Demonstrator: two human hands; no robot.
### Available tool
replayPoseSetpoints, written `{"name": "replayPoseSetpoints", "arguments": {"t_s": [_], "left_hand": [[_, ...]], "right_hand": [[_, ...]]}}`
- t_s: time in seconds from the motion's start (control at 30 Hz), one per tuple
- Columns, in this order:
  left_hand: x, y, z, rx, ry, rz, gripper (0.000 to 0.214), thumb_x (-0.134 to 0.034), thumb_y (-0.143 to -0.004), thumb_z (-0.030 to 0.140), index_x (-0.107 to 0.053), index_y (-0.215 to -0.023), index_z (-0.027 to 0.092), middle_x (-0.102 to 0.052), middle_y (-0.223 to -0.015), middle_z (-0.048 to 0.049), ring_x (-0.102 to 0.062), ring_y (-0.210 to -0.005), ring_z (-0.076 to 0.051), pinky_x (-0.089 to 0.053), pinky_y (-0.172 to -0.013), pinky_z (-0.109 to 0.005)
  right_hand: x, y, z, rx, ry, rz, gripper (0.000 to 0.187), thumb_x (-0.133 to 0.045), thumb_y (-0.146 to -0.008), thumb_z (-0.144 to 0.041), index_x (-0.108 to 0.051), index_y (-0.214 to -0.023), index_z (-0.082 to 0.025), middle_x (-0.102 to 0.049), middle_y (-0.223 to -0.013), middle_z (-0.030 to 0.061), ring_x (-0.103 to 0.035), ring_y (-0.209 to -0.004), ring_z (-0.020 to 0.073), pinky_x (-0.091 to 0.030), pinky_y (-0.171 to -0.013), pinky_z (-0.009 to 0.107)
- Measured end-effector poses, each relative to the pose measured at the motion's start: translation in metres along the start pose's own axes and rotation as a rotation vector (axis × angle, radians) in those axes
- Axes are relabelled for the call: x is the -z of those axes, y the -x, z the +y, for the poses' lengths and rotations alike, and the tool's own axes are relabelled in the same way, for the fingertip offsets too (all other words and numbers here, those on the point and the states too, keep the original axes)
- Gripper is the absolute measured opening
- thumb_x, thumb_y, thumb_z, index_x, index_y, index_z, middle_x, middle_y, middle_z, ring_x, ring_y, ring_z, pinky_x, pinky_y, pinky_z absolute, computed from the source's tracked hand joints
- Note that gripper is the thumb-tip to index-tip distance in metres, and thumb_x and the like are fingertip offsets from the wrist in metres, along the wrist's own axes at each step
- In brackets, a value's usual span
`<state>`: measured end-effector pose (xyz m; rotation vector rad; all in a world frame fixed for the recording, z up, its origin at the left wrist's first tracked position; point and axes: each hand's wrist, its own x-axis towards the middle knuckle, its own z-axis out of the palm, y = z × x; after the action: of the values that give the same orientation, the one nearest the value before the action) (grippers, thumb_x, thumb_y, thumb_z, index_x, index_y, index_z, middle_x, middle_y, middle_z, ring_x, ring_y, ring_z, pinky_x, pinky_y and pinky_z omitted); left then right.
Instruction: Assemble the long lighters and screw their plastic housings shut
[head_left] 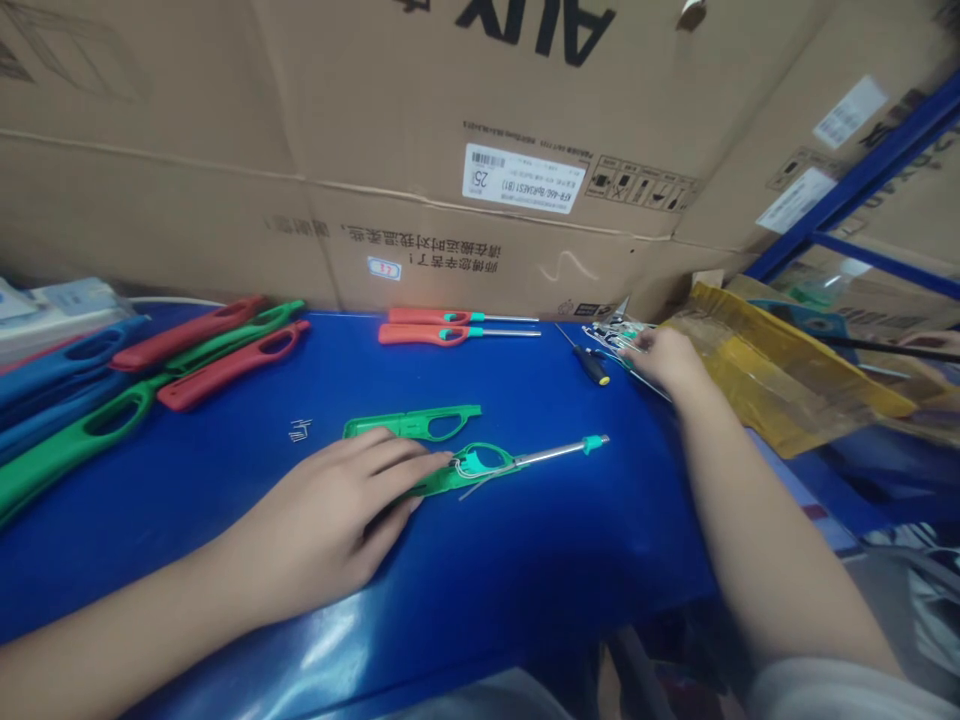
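Holding looped green plastic (439,485): left fingers (409,474)

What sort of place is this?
Probably a workshop: the left hand holds a green handle shell with a metal tube at a blue tabletop, a screwdriver lies near the right hand, and coloured plastic handles are piled to the left.

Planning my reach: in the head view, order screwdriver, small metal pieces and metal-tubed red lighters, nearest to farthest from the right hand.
From the right hand:
1. Screwdriver, just left.
2. Metal-tubed red lighters, further left.
3. Small metal pieces, far left.
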<state>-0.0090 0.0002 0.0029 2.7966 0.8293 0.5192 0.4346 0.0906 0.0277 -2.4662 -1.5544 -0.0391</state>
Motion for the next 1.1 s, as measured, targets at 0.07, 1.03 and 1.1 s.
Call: {"name": "replayPoseSetpoints", "arguments": {"t_s": [0.07, 1.03, 1.1], "left_hand": [[-0.001, 0.0, 0.0, -0.003, 0.0, 0.005, 0.045, -0.05, -0.099, 0.018, -0.06, -0.142, 0.025, -0.071, -0.13, -0.0088, -0.067, -0.116, -0.028, -0.058, -0.098, -0.047], [-0.003, -0.018, 0.018, 0.58, 1.392, 0.301, 0.012, -0.075, -0.094, 0.03, -0.075, -0.098, 0.019, -0.078, -0.096, -0.0027, -0.072, -0.083, -0.01, -0.059, -0.08, -0.018], [-0.002, -0.019, 0.015, 0.689, 1.574, 0.277, 0.019, -0.076, -0.093, 0.035, -0.074, -0.094, 0.016, -0.076, -0.084, -0.0025, -0.069, -0.074, -0.009, -0.057, -0.072, -0.016]], "right_hand": [[0.007, 0.005, -0.008, 0.043, -0.06, 0.069, 0.012, -0.074, -0.083, -0.028, -0.074, -0.084, -0.016, -0.071, -0.094, 0.0139, -0.067, -0.098, 0.0309, -0.05, -0.082, 0.037], [-0.003, 0.169, -0.119, 1.217, -0.411, -0.442, 0.015, -0.066, -0.098, -0.029, -0.069, -0.111, -0.024, -0.068, -0.116, 0.0027, -0.065, -0.101, 0.018, -0.048, -0.083, 0.031], [-0.002, 0.162, -0.116, 1.293, -0.286, -0.419, 0.011, -0.062, -0.099, -0.027, -0.069, -0.107, -0.023, -0.065, -0.117, 0.0031, -0.063, -0.096, 0.0182, -0.046, -0.078, 0.032]]}}
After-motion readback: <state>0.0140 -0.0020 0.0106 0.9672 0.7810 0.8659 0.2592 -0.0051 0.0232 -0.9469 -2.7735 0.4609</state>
